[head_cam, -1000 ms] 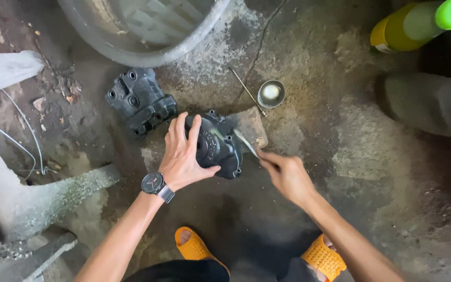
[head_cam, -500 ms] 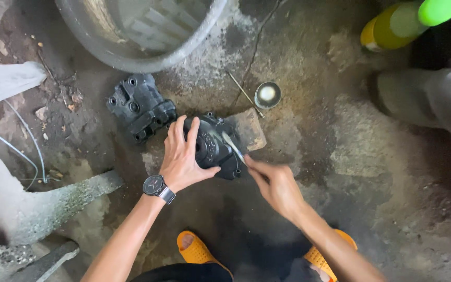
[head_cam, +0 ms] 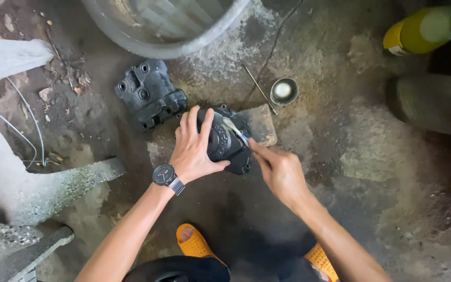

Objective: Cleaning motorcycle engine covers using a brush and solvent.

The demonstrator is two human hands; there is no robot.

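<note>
Black and greasy, the round engine part (head_cam: 224, 138) sits on the stained concrete floor (head_cam: 371, 209), just ahead of my knees in the head view. My left hand (head_cam: 197, 149) is spread over its left side, fingers (head_cam: 206, 122) draped across the top and thumb hooked under its near edge, steadying it. My right hand (head_cam: 280, 172) comes in from the right with its fingers pinched tight on a small brush (head_cam: 234, 129), whose pale bristles touch the upper face of the part. A wristwatch (head_cam: 164, 175) sits on my left wrist.

Up and to the left lies a second black casting (head_cam: 150, 94), close to the first but apart from it. A small metal cup (head_cam: 283, 91) stands to the upper right with a thin rod (head_cam: 259, 89) lying beside it. A big grey basin (head_cam: 173, 26) fills the top edge, a yellow-green bottle (head_cam: 424, 31) sits at the top right, and my orange sandals (head_cam: 194, 243) show at the bottom.
</note>
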